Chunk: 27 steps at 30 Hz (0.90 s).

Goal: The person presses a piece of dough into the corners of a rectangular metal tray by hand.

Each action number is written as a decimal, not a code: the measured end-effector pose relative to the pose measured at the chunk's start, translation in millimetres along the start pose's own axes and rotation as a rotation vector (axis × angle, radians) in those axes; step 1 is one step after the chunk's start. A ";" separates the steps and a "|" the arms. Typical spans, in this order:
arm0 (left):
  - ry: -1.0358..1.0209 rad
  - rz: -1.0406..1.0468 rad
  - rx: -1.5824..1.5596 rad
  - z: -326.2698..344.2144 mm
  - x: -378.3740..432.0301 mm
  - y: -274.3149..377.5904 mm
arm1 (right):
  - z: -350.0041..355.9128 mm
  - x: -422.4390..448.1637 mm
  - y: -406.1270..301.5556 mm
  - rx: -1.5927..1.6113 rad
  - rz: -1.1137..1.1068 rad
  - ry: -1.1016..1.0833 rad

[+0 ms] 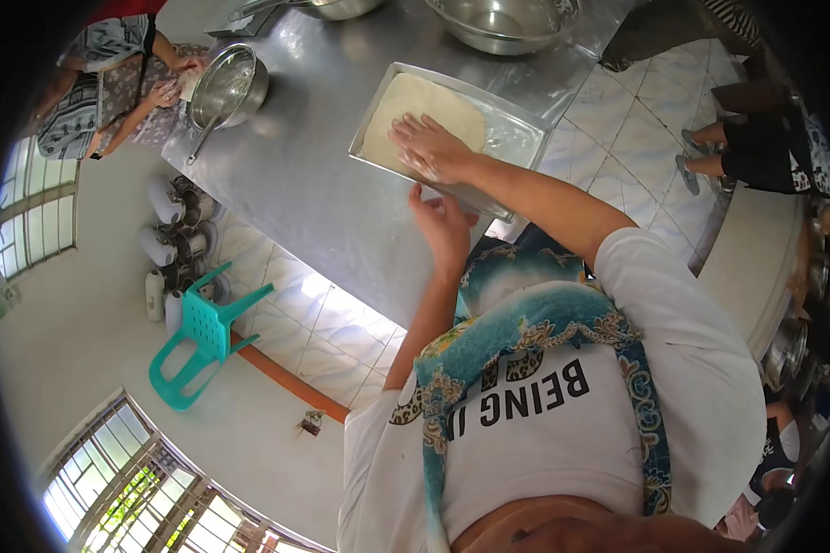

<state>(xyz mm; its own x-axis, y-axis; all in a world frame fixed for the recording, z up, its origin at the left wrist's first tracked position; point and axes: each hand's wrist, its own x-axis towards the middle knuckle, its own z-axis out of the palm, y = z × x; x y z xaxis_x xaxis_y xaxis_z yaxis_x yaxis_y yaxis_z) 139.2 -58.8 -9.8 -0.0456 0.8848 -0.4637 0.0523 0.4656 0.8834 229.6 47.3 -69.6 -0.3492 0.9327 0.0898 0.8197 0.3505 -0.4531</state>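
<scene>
My right hand (432,148) lies flat on a sheet of pale dough (425,104), its fingers dusted with flour. The dough spreads over the left and middle of a rectangular metal baking pan (515,135); bare metal shows at the pan's right end. Just beside the pan's near rim is my left hand (444,228), fingers loosely curled and apart, with nothing seen in it. Whether its fingertips touch the rim, I cannot tell. The pan rests on a stainless steel table (304,138).
A steel bowl (501,27) stands beyond the pan. Another person's floury hands (173,83) are beside a steel bowl with a handled utensil (228,90) at the far left. A green plastic chair (207,325) and stand mixers (180,235) are left; people's legs (709,152) show right.
</scene>
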 end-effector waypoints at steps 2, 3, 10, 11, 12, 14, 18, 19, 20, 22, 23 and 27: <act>0.243 0.293 0.374 -25.2 20.2 -9.3 | -0.4 -10.4 2.6 -0.022 -0.110 0.029; 0.353 0.435 0.562 -40.1 33.1 -11.1 | -1.1 -19.3 7.0 -0.033 -0.152 0.040; 0.134 0.748 0.745 -89.8 137.0 27.9 | 0.6 -8.5 15.9 0.355 -0.166 0.041; 0.118 0.737 0.803 -95.6 140.6 25.2 | -3.6 0.6 3.6 0.293 -0.154 0.073; 0.098 0.728 0.857 -99.6 144.4 19.8 | -7.6 8.5 -7.0 0.227 -0.141 0.107; 0.047 0.740 0.928 -92.6 142.6 22.0 | 2.9 15.8 -10.9 0.061 -0.051 0.085; 0.004 0.744 0.838 -90.3 110.6 11.9 | 9.9 4.7 -5.8 -0.105 -0.040 0.038; 0.002 0.737 0.776 -92.3 104.9 6.9 | 8.8 3.3 -4.9 -0.124 -0.059 -0.006; 0.024 0.722 0.784 -92.4 102.9 3.3 | 6.1 4.0 -1.0 -0.142 -0.077 -0.050; 0.087 0.714 0.787 -90.2 104.2 4.7 | 3.9 6.0 7.1 -0.163 -0.119 -0.077; 0.088 0.711 0.795 -89.0 103.7 4.8 | 3.9 3.3 9.3 -0.157 -0.132 -0.066; 0.102 0.710 0.844 -91.8 107.3 1.2 | -7.8 1.8 18.8 -0.047 -0.173 -0.106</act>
<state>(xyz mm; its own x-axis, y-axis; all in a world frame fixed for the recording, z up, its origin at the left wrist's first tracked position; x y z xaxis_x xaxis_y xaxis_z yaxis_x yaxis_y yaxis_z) 42.8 35.2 -52.3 0.1846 0.9676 0.1721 0.7606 -0.2516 0.5985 248.0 56.2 -71.0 -0.5306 0.8449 0.0680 0.7627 0.5110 -0.3964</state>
